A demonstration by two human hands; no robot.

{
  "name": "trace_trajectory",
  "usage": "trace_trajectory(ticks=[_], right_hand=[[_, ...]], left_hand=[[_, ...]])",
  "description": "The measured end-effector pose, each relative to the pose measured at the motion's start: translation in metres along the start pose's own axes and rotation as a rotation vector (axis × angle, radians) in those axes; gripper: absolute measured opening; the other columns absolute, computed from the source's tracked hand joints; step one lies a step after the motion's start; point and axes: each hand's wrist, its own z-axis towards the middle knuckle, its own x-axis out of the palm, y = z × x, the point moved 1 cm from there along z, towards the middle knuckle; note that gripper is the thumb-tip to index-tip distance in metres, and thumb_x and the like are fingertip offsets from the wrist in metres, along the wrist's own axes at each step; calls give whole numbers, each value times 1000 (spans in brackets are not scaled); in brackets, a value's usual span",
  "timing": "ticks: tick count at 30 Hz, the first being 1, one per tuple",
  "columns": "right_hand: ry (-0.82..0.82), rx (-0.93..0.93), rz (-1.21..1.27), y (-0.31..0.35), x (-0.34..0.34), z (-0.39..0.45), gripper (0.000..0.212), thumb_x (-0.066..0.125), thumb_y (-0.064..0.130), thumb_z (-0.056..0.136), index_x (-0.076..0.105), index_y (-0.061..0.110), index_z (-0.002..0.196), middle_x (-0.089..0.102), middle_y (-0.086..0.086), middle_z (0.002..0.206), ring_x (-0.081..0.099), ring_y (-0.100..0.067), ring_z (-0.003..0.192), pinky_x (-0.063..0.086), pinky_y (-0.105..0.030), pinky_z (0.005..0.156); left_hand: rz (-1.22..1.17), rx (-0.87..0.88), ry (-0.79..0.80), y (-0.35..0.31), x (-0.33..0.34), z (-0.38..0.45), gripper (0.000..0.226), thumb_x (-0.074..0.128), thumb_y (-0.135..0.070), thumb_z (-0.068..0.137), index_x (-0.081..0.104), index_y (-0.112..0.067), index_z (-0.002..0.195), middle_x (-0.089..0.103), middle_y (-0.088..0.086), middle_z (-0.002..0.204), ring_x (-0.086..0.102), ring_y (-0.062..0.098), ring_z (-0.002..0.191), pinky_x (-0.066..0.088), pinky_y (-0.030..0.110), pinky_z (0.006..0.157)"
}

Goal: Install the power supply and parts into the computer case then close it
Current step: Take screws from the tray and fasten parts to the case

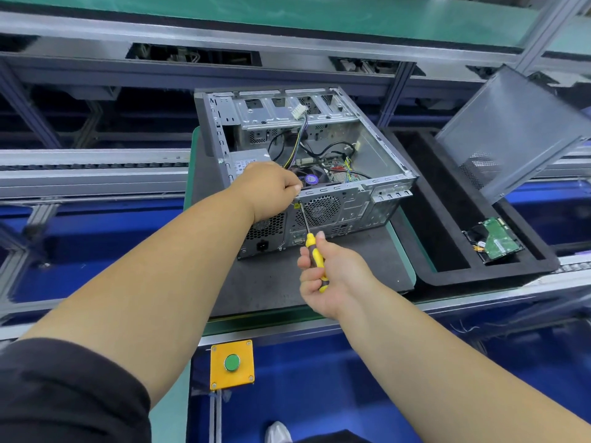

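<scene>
An open grey computer case (377, 199) lies on its side on a dark mat, its rear panel facing me. The power supply (246, 163) sits inside at the near left corner, its label up and its socket showing at the rear. My left hand (271, 187) rests on the rear top edge of the case, fingers curled at the tip of a screwdriver shaft; what they pinch is hidden. My right hand (323, 276) grips the yellow-and-black screwdriver (315, 255), whose shaft points up at the rear panel near the left hand.
The case's side panel (511, 132) leans at the right over a black foam tray (447, 219). A hard drive (494, 239) with a green board lies in that tray. A yellow box with a green button (232, 363) sits at the bench front. Conveyor rails run left and right.
</scene>
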Motion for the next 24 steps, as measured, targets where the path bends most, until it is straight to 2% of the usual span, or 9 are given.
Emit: trace_trajectory(ticks=[3, 6, 8, 11, 14, 16, 19, 22, 24], right_hand=[[164, 121, 182, 0, -3, -1, 44, 49, 48, 99, 57, 11, 76, 45, 3, 49, 33, -6, 31, 24, -16, 29], [186, 97, 174, -1, -8, 1, 43, 52, 44, 98, 61, 6, 80, 47, 1, 53, 34, -7, 33, 26, -17, 31], [129, 24, 115, -2, -8, 2, 37, 65, 39, 91, 65, 3, 87, 50, -2, 63, 36, -7, 37, 29, -17, 33], [-60, -168, -81, -4, -9, 5, 25, 78, 32, 83, 64, 11, 84, 50, 0, 66, 40, -7, 41, 34, -17, 38], [-255, -360, -387, -2, -10, 6, 30, 73, 40, 87, 64, 13, 81, 55, 1, 64, 46, -9, 48, 36, -19, 40], [-278, -377, -450, 0, -7, 5, 33, 67, 42, 91, 62, 12, 77, 55, 1, 62, 45, -9, 48, 35, -17, 38], [-201, -262, -384, 1, 0, 3, 41, 56, 44, 98, 60, 11, 74, 51, 2, 57, 41, -7, 44, 32, -15, 35], [62, -6, -7, 8, 0, 0, 44, 50, 43, 100, 61, 8, 78, 45, 5, 49, 34, -5, 32, 25, -15, 29], [200, 120, 141, 14, -4, -3, 42, 47, 40, 101, 60, 7, 78, 41, 6, 48, 32, -5, 30, 23, -15, 28]], left_hand=[[-2, -4, 4, 0, 1, 0, 42, 42, -23, 99, 31, -16, 59, 38, 3, 61, 36, 23, 70, 20, 32, 63], [0, -8, 6, 0, 1, 0, 42, 42, -23, 99, 32, -16, 60, 39, 3, 61, 37, 24, 70, 21, 31, 65], [2, -6, 6, 0, 0, 0, 41, 42, -23, 99, 32, -16, 60, 39, 3, 60, 37, 24, 70, 21, 31, 64], [0, 0, 4, 0, 0, 1, 41, 42, -22, 99, 31, -16, 60, 37, 2, 59, 35, 23, 69, 20, 31, 64], [2, -5, -1, 0, 0, 1, 40, 42, -23, 99, 33, -16, 60, 39, 1, 60, 36, 23, 70, 20, 31, 62], [3, -3, -3, 0, 0, 1, 40, 42, -23, 99, 35, -16, 61, 40, 2, 61, 37, 23, 70, 21, 31, 61], [2, -6, -3, 1, 0, 1, 39, 42, -23, 99, 35, -15, 61, 41, 2, 61, 37, 22, 71, 20, 30, 66], [-6, -5, 2, 1, 0, 1, 40, 42, -22, 98, 32, -14, 60, 34, 0, 58, 31, 19, 64, 21, 30, 64], [-6, -3, 7, 0, 0, 2, 40, 43, -21, 97, 31, -14, 60, 33, 0, 58, 29, 19, 64, 20, 31, 63]])
